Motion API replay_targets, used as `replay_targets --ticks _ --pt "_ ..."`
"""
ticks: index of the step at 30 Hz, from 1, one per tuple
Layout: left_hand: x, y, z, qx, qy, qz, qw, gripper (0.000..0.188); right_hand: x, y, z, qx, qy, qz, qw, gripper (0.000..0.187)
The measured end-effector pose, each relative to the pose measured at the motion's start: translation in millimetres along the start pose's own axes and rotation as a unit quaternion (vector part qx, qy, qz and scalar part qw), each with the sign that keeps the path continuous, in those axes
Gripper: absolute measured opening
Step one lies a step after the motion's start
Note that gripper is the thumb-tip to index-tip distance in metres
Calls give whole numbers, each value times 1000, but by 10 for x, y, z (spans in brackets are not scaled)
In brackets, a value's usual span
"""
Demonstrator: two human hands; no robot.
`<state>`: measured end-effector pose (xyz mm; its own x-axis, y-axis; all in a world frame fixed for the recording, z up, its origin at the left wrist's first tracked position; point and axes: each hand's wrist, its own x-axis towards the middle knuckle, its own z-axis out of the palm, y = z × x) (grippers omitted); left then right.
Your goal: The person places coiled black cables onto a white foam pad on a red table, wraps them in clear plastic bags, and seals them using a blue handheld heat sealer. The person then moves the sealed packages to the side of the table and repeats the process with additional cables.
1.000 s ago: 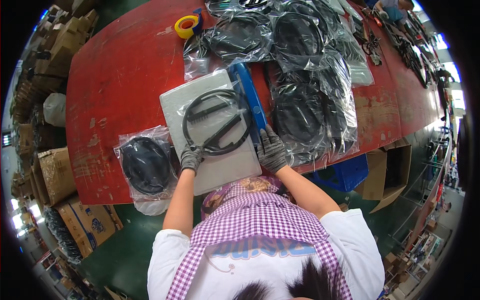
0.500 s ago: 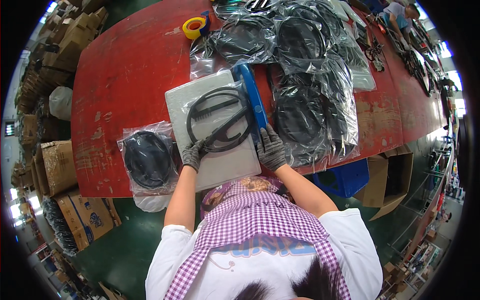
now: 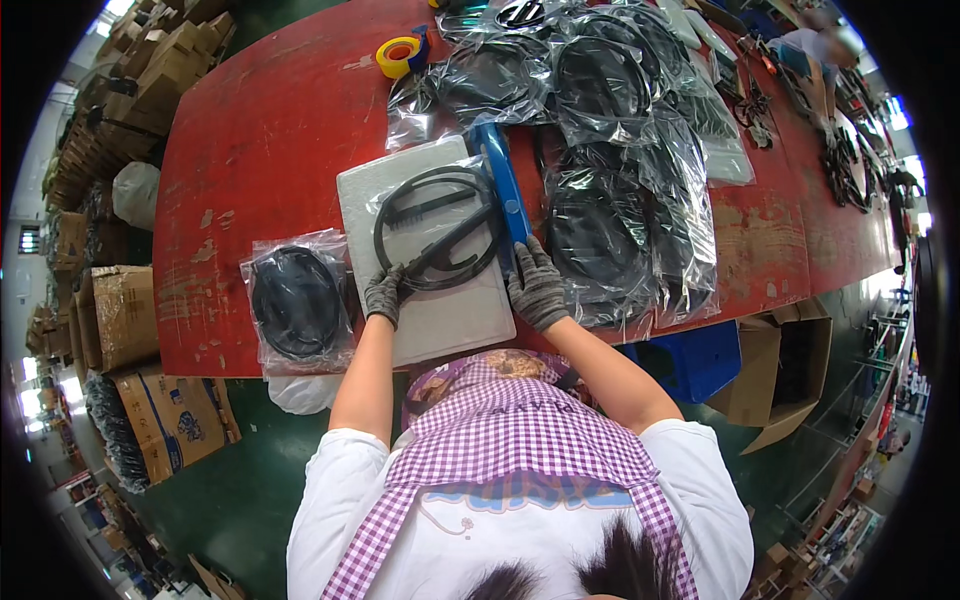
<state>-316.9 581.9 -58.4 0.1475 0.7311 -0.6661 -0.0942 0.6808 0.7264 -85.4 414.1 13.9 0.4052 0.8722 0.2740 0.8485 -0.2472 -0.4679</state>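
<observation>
A white foam board (image 3: pixel 440 325) lies on the red table in front of me. On it rests a clear plastic bag (image 3: pixel 425 225) holding a looped black tube (image 3: pixel 385 245), with a straight black strip and a comb-like black piece inside the loop. My left hand (image 3: pixel 384 296), in a grey glove, pinches the bag at its near left edge. Along the board's right side lies a long blue bar-shaped tool, like a bag sealer (image 3: pixel 503 185), over the bag's right end. My gloved right hand (image 3: pixel 538 288) has its fingers closed around the tool's near end.
Another bagged black coil (image 3: pixel 297 303) lies to the left. Several bagged black coils (image 3: pixel 600 225) pile up right and behind. A yellow tape roll on a blue dispenser (image 3: pixel 400 55) sits at the back. Below the table's right edge are a blue bin (image 3: pixel 705 360) and an open carton (image 3: pixel 755 375).
The view has shifted slightly. Both hands keep nearly the same places on the bag and the blue tool. A person at the far right has moved.
</observation>
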Motion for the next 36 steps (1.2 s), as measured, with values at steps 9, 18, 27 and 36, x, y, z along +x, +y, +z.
replay_targets --ticks 9,18,27,36 --pt "-439 -307 39 -136 -38 -91 986 13 -735 782 398 391 -273 228 849 31" --pt "-1178 -274 121 -183 -163 -115 962 32 -498 -481 553 547 -209 425 690 28" --pt "-1232 103 -997 19 -70 180 981 35 107 -1843 757 574 -223 297 730 20" --pt "-732 410 -2044 -287 55 -88 952 14 501 -2934 2151 56 -266 180 945 52"
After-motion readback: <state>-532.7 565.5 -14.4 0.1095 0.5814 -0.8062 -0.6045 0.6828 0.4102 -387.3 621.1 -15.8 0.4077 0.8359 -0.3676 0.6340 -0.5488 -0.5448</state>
